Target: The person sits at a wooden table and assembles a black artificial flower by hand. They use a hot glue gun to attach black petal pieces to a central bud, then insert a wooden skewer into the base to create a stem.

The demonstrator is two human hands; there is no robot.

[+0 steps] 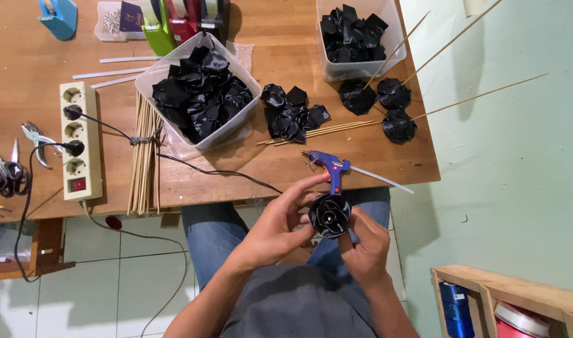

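A black rolled paper rose [329, 214] sits between both hands over my lap, just off the table's front edge. My left hand [275, 226] cups its left side with fingers curled over the top. My right hand [365, 244] pinches its right and lower side. A blue glue gun [329, 165] stands on the table edge directly above the rose, a glue stick poking out to the right. Three finished black roses on thin skewers [393, 95] lie at the table's right end. A pile of black petals [292, 112] lies mid-table.
Two clear tubs of black petals [202, 91] [355, 31] stand on the wooden table [42, 56]. A bundle of bamboo skewers [146, 156], a power strip [81, 141], scissors [8, 172] and tape dispensers [174, 22] lie left. A wooden shelf [512, 297] stands lower right.
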